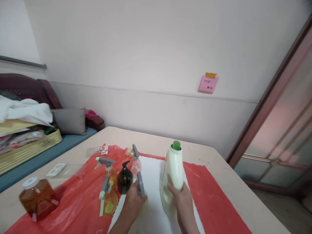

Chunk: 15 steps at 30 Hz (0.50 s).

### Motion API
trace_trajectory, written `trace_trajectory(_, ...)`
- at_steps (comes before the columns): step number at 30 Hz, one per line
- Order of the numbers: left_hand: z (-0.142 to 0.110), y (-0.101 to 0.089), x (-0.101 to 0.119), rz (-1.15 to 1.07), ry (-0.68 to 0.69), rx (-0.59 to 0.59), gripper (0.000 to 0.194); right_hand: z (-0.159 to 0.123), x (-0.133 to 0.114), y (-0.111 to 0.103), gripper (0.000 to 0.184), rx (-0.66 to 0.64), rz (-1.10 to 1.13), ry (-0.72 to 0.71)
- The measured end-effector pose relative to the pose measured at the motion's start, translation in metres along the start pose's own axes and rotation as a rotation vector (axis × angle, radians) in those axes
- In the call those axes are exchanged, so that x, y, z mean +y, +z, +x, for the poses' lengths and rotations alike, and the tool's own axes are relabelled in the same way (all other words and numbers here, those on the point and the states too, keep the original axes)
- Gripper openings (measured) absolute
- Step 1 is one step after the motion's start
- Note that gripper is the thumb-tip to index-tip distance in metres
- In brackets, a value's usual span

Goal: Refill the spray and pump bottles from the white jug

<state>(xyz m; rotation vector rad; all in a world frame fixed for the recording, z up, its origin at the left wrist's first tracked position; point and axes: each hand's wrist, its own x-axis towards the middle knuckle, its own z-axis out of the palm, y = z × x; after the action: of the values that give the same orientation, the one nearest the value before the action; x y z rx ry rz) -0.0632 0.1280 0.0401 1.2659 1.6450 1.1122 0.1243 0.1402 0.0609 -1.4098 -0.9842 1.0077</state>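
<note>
My right hand (pixel 181 198) is wrapped round the handle of a large pale green jug (pixel 175 165), which stands upright with its cap off and a green spout showing at the neck. Closed around a spray bottle (pixel 140 184) with a grey trigger head is my left hand (pixel 134 199); most of that bottle's body is hidden. Just left of it stand a dark green pump bottle (pixel 125 178) and two orange spray bottles (pixel 110 201) with grey and pale green heads. Behind them is a pink spray bottle (pixel 136 164).
White paper (pixel 151 169) lies over a red plastic sheet (pixel 73 201) on the pale table (pixel 234 191). A jar of amber liquid (pixel 39 198) stands at left, near clear packaging (pixel 56 170). A pink note (pixel 208 84) hangs on the wall; a cushion (pixel 69 121) lies beyond.
</note>
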Motion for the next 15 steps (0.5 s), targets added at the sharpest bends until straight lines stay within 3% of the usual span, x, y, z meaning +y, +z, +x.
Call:
trace_trajectory(2, -0.002, -0.003, 0.004, 0.035, -0.022, 0.002, 0.029, 0.005, 0.004, -0.019, 0.046, 0.138, -0.104, 0.042)
trace_trajectory(5, -0.005, -0.007, 0.007, 0.084, -0.061, 0.005, 0.039, 0.008, 0.005, -0.048, 0.043, 0.222, -0.185, 0.047)
trace_trajectory(9, -0.007, -0.010, 0.006, 0.140, -0.111, -0.037, 0.057, 0.011, 0.001, -0.076, 0.049, 0.257, -0.217, 0.011)
trace_trajectory(15, -0.007, -0.010, -0.001, 0.219, -0.125, -0.119, 0.071, 0.026, 0.012, -0.104, 0.051, 0.199, -0.185, -0.021)
